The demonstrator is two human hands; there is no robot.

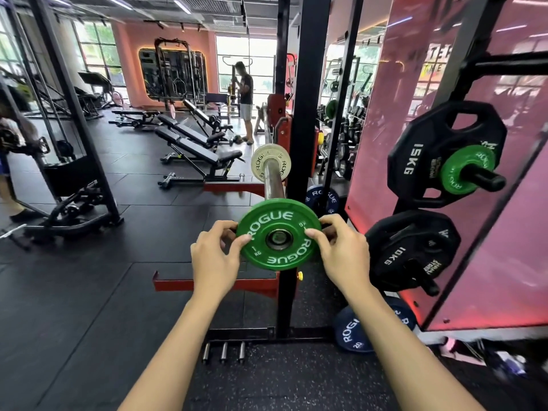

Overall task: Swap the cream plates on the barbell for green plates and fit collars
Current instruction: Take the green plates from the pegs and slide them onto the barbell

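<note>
At the near sleeve end: a green plate (278,234) sits with its bore on the tip of the bar (272,176), face towards the wearer
Left hand (215,259): thumb laid on the plate's left face, fingers curled behind the rim, so it grips the plate
Right hand (344,250): thumb on the right face, fingers wrapped behind the rim, gripping the same plate opposite the left
Cream plate (270,162): one shows far up the bar, near the upright (305,114); whether it rides the near sleeve or the far one cannot be told
Spare green plate (467,170): parked on a storage peg (486,178) in front of a black plate (421,161), well apart from the bar
Collars: none seen anywhere
Step in hand, as judged: sliding the green plate inward along the sleeve
How to do it well: keep the two grips level and opposite so the plate stays square to the bar; a tilted plate is likely to bind on the sleeve
Push: even from both sides, straight along the bar's axis, until the plate seats against whatever stops it
Fingers: those behind the rim should come clear before the plate closes on its stop, or they may be nipped
Still to do, as judged: the other end, then collars
</note>
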